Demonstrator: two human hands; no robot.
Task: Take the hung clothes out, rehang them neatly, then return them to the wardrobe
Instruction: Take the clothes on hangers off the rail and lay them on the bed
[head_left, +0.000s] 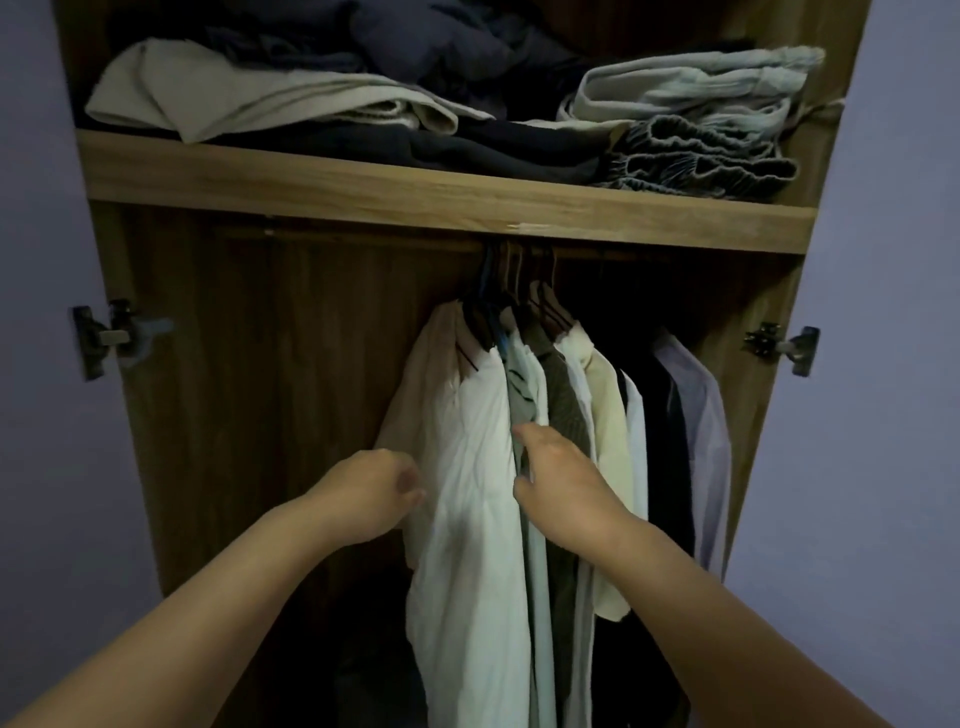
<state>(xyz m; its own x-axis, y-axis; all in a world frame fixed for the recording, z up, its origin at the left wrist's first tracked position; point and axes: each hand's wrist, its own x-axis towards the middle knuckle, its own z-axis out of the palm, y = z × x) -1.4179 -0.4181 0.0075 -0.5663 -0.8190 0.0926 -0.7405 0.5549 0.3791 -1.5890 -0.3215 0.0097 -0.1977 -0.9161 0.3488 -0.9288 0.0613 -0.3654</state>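
- Two bare forearms reach up from 6 o'clock into the wardrobe.
- Left hand, about 9 o'clock of the white shirt, curls its fingers at that shirt's edge; whether it grasps cloth I cannot tell.
- Right hand slips between the shirts, fingers hidden, grip unclear.
- Hung clothes crowd the hangers under the shelf.
- Folded clothes lie at 12 o'clock on the shelf.

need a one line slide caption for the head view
Both hands reach into the open wardrobe: left hand at the white shirt, right hand among the hung shirts, folded clothes shelved above.
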